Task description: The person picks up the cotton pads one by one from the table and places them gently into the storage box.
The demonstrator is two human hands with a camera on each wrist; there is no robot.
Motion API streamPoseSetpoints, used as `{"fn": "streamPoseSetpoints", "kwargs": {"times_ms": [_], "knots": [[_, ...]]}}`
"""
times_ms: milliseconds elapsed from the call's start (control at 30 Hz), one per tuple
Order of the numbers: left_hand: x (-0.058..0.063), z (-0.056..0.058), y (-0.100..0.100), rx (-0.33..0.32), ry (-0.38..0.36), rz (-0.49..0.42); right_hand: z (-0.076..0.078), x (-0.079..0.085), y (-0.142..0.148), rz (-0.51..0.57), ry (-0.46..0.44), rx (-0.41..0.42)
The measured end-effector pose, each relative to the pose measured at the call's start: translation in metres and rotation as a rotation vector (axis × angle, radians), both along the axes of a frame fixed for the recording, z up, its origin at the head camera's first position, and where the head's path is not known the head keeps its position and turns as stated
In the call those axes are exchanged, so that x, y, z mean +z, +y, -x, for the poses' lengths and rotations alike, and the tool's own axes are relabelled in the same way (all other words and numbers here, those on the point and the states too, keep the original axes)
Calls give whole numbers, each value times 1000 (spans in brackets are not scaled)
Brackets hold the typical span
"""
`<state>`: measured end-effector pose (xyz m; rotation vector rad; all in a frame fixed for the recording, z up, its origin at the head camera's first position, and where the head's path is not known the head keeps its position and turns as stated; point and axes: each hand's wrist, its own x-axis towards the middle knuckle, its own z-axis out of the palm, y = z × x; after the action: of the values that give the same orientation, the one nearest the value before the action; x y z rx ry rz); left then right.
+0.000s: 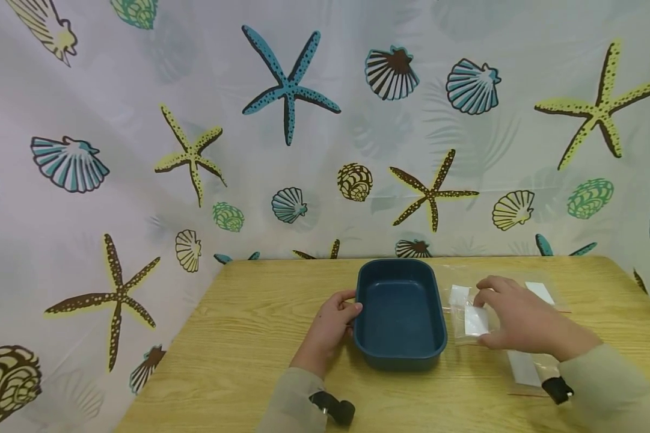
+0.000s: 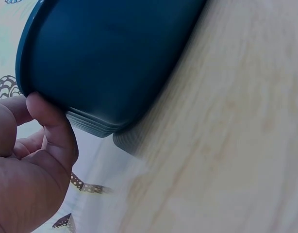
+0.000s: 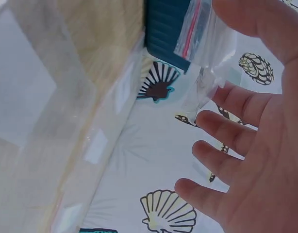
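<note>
A dark blue rectangular tray stands on the middle of the wooden table. My left hand grips its left rim, thumb on the edge, as the left wrist view shows on the tray beside the hand. Right of the tray my right hand holds a small clear zip bag with a white label between thumb and fingers. In the right wrist view that bag hangs lifted by the spread hand.
More clear bags with white labels lie under and around my right hand, one behind it and one near the front. A curtain printed with shells and starfish closes off the table's back and left.
</note>
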<state>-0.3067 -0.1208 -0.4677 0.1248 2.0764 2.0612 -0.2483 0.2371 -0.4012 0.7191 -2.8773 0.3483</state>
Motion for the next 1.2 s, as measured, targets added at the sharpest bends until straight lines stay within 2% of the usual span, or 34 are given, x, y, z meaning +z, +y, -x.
{"fn": "streamPoseSetpoints", "kwargs": {"times_ms": [233,500,767,1200], "knots": [[1,1,0,5,-13,5,5,15,-4,19,-11,3],[1,2,-1,1,-7,-1,12,26,-23,24,-18,19],[-2,3,-2,-7,-4,-4,24,25,-43,36,-5,49],[-4,2,-1,-7,-11,-27,45,23,-83,-8,-23,108]]}}
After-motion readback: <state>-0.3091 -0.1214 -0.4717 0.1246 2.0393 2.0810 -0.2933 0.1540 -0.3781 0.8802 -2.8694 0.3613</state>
